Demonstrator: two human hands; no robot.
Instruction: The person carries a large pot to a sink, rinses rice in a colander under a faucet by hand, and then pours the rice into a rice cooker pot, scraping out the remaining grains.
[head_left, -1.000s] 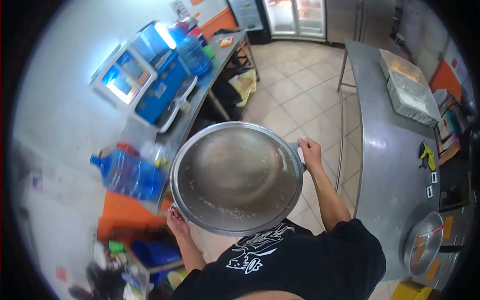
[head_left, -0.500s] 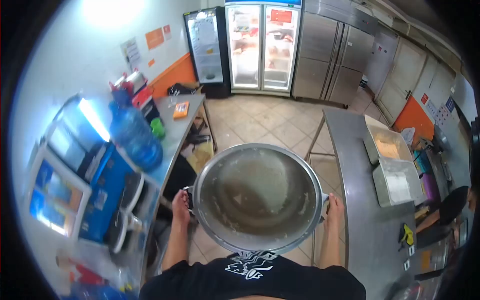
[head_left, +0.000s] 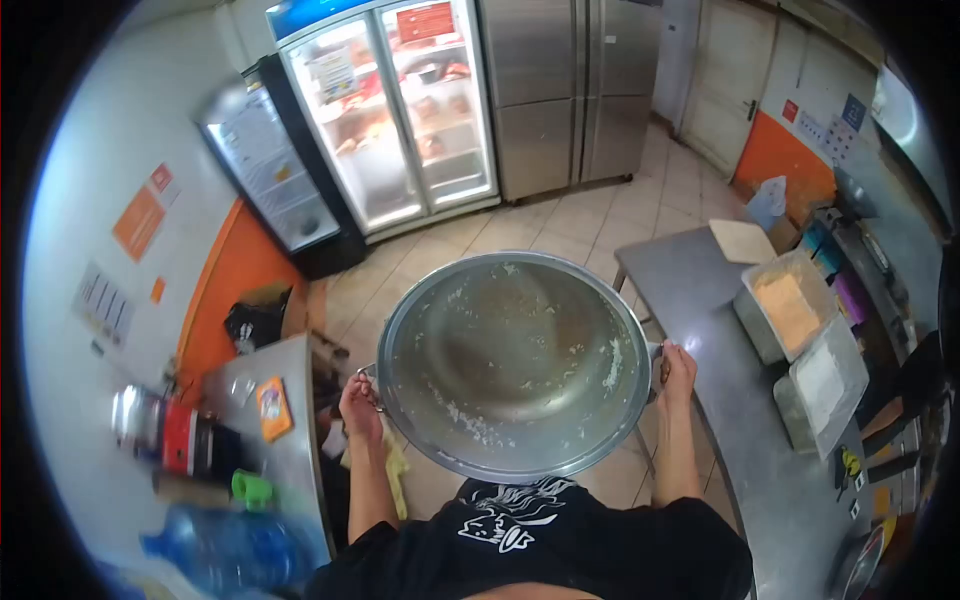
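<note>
A large round metal pot is held in front of my body, its wide mouth facing up toward me. White bits of residue cling to its inner wall and bottom. My left hand is closed round the handle on the pot's left side. On the opposite side, my right hand grips the other handle. Both arms are stretched forward, and the pot hangs above the tiled floor, between two metal tables.
On the right, a steel table carries two rectangular containers, one with orange-coloured contents. A left table holds an orange packet, a green cup and a blue water jug. Glass-door fridges stand ahead.
The view has moved forward and turned to the right, with the fridges now nearer. The pot is still in both hands, and its inside looks more brightly lit.
</note>
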